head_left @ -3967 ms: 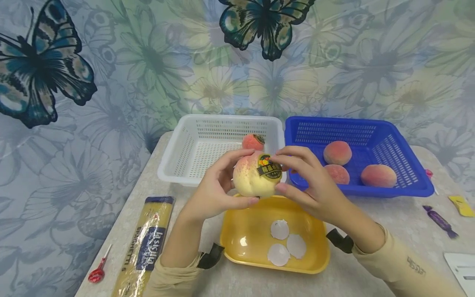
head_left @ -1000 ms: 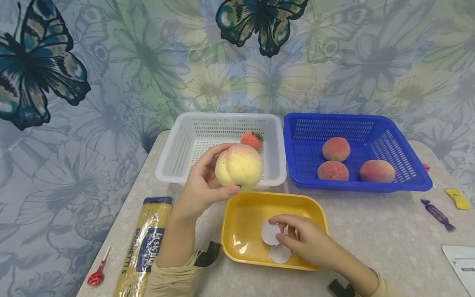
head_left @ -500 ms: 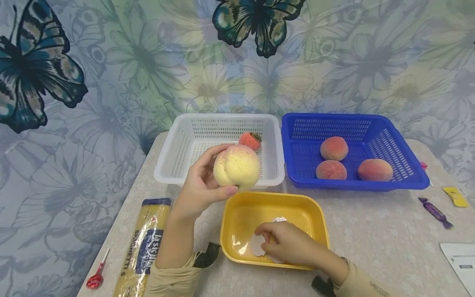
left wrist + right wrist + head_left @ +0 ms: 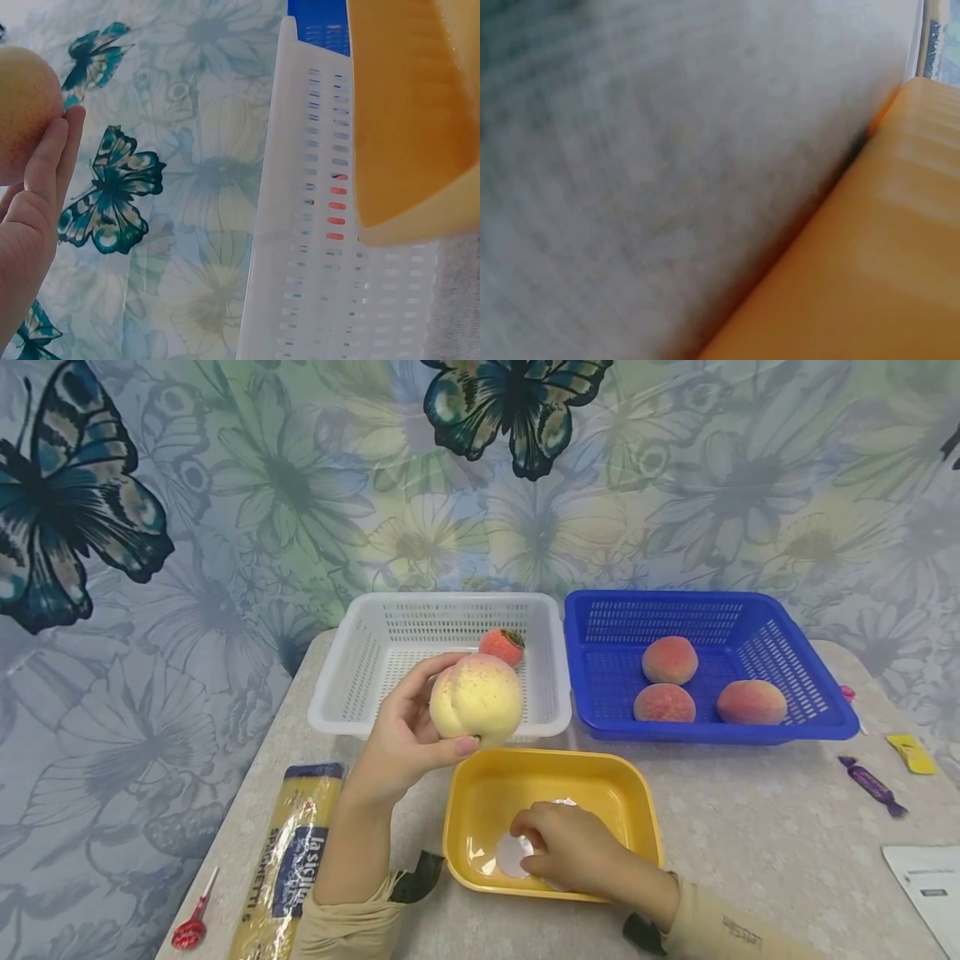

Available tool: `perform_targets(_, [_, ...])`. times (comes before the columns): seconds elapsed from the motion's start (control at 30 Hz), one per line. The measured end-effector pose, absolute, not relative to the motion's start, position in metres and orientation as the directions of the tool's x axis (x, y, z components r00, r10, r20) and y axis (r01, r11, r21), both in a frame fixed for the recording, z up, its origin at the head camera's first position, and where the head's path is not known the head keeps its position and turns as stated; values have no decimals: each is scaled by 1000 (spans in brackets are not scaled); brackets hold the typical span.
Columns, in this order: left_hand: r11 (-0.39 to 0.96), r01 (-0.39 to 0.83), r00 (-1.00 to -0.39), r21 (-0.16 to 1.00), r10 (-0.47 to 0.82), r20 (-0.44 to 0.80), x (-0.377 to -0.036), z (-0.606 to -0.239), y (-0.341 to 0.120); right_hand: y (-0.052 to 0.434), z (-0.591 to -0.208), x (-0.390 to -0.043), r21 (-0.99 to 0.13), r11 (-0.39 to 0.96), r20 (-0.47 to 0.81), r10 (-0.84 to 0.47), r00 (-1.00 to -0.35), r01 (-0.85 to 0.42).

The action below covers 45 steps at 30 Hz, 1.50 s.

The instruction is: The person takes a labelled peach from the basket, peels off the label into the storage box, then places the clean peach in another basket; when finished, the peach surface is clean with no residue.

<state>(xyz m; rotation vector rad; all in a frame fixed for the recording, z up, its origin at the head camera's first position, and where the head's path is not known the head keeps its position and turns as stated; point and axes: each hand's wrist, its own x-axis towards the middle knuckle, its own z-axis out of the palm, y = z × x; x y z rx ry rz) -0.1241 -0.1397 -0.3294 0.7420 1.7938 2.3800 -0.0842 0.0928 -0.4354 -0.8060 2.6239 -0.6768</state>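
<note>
My left hand (image 4: 401, 735) holds a yellow-and-pink peach (image 4: 480, 700) up in front of the white basket, thumb underneath near its lower edge. In the left wrist view, fingers (image 4: 46, 161) lie along that peach (image 4: 26, 112). My right hand (image 4: 573, 847) reaches into the yellow tray (image 4: 480, 785); its curled fingers and thumb meet at the right edge of a white round disc (image 4: 512, 857). That hand mostly hides other discs, with only a shiny edge showing above. The right wrist view shows the tray's outside (image 4: 870, 262), and no hand.
A white basket (image 4: 352, 660) contains a red fruit (image 4: 500, 647) with a dark label. The blue basket (image 4: 600, 714) bears three peaches. At left lie a spaghetti packet (image 4: 288, 860) and a red lollipop (image 4: 191, 927); at right, wrapped sweets (image 4: 873, 785) and paper (image 4: 926, 885).
Four seconds ago both hands held the peach, its black label facing up front. The right hand has since gone down into the tray and shifted a disc left. The label no longer shows.
</note>
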Motion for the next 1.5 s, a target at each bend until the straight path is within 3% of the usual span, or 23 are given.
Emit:
perform_targets(0.47, [-330,225,-881,917,334,336,-124,-330,-139,106,-409,-74,-584,688,-86,-581,-810,-431])
perform_targets(0.67, [-320,240,-893,917,297,337,-126,-332,-136,140,-385,-69,-644,642,68,-496,-866,-418])
perform_targets(0.97, [-376,205,-886,904,320,334,-126,-336,-132,218,-377,-94,-609,685,336,-235,-912,-401])
perform_targets(1.13, [-432,167,-876,886,348,335,-123,-335,-132,267,-379,-112,-634,710,383,-58,-922,-307])
perform_targets(1.37, [-383,167,-871,908,373,318,-123,-336,-129,323,-386,-121,-652,757,231,237,-944,30])
perform_targets(1.5, [-312,196,-879,930,365,308,-123,-331,-126,339,-393,-122,-657,740,149,316,-937,145])
